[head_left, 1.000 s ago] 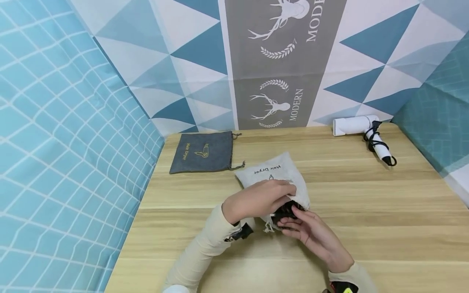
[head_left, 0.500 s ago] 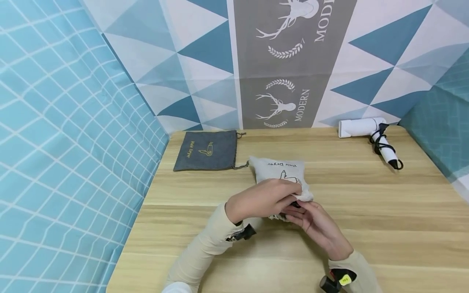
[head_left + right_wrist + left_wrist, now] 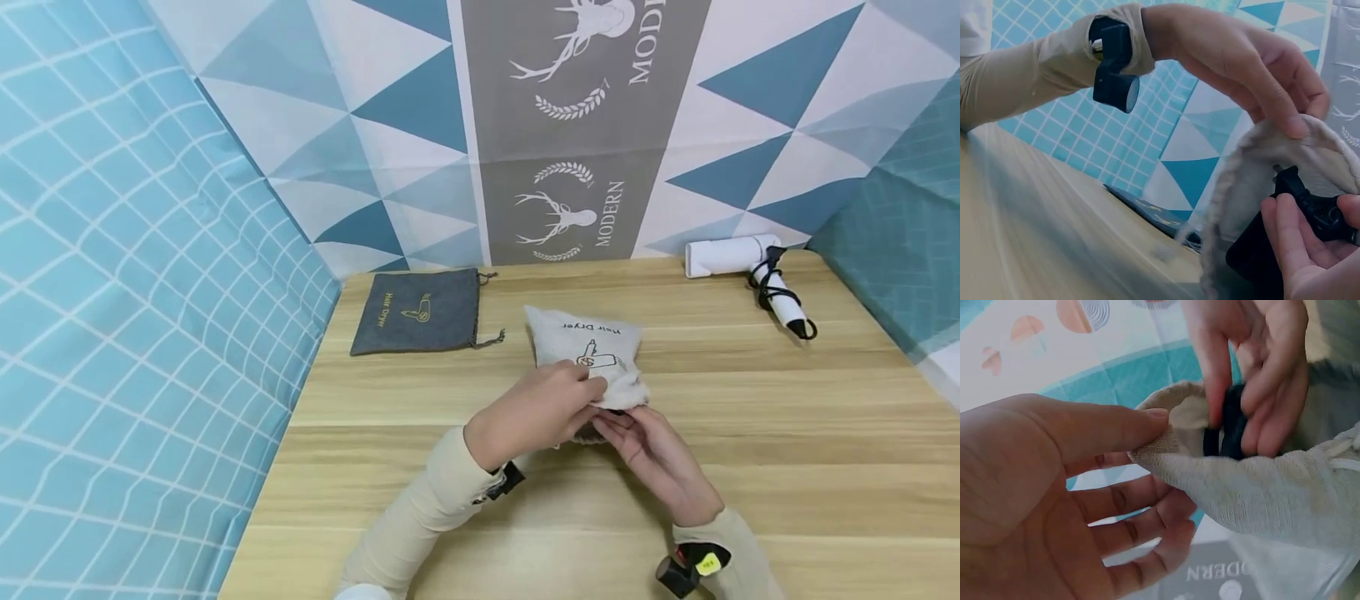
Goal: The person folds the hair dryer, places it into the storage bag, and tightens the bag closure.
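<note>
A light beige drawstring bag [image 3: 573, 329] printed "Hair Dryer" lies on the table, its mouth toward me. My left hand [image 3: 536, 412] pinches the upper edge of the mouth between thumb and fingers, holding it apart; the left wrist view shows the thumb on the rim [image 3: 1154, 440]. At the opening, my right hand [image 3: 660, 462] holds a black power plug [image 3: 1291, 181] with its bundled cord [image 3: 1329, 215], fingertips inside the bag. Behind the plug, a larger dark part [image 3: 1254, 253] sits in the bag; its full shape is hidden.
A flat dark grey pouch [image 3: 416, 312], also printed "Hair Dryer", lies at the back left. A white hair dryer [image 3: 731, 256] with a black cord wound on its handle lies at the back right. Patterned cloth walls [image 3: 405, 92] border the wooden table [image 3: 750, 433].
The bag has turned straighter and shifted slightly right. Its upper edge now covers most of the black item that showed at the mouth, and the right fingers reach in under it.
</note>
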The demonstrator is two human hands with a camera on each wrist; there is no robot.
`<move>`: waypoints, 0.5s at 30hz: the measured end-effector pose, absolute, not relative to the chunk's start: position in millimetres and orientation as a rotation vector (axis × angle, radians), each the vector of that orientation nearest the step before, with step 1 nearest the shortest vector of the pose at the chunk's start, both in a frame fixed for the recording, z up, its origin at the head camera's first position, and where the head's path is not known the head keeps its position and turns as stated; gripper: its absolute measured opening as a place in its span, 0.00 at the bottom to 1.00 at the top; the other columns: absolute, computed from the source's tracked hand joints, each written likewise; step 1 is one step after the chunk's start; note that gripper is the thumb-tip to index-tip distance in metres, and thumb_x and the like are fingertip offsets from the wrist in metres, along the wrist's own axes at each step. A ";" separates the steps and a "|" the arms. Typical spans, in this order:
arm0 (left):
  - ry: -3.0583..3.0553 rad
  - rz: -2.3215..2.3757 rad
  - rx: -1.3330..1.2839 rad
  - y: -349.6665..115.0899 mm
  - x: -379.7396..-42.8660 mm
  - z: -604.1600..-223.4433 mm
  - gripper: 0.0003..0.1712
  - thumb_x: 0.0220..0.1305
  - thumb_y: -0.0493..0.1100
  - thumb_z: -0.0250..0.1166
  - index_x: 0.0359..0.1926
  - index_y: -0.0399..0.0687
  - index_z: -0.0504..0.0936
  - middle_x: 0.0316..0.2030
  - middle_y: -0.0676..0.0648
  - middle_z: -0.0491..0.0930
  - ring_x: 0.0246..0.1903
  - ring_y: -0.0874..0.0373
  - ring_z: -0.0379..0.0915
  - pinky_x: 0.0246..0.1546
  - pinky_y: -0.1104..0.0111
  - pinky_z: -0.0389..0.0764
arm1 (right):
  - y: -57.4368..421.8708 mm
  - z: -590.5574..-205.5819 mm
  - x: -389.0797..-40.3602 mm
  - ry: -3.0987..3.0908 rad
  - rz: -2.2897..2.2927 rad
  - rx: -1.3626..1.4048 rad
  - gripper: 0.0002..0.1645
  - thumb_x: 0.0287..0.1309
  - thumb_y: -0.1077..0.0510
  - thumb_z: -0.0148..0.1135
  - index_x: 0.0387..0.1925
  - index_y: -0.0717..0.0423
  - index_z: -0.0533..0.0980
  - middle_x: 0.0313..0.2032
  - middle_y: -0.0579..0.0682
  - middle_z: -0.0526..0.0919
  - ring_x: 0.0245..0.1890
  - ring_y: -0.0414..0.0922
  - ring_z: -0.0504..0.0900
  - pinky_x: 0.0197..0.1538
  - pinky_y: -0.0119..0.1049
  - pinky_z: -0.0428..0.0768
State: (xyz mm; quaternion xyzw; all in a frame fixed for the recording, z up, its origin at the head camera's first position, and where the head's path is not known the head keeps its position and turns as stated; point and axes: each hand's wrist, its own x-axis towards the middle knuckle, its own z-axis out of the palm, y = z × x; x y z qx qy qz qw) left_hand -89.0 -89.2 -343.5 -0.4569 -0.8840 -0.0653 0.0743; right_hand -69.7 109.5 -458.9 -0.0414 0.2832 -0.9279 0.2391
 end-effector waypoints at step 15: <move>-2.872 -0.090 -1.474 -64.5 -78.9 -377.1 0.05 0.68 0.40 0.63 0.33 0.54 0.80 0.26 0.55 0.74 0.26 0.63 0.70 0.28 0.73 0.71 | 115.4 -472.7 -61.7 1.535 -2.247 0.160 0.22 0.74 0.61 0.47 0.66 0.62 0.61 0.44 0.51 0.85 0.42 0.48 0.86 0.48 0.46 0.84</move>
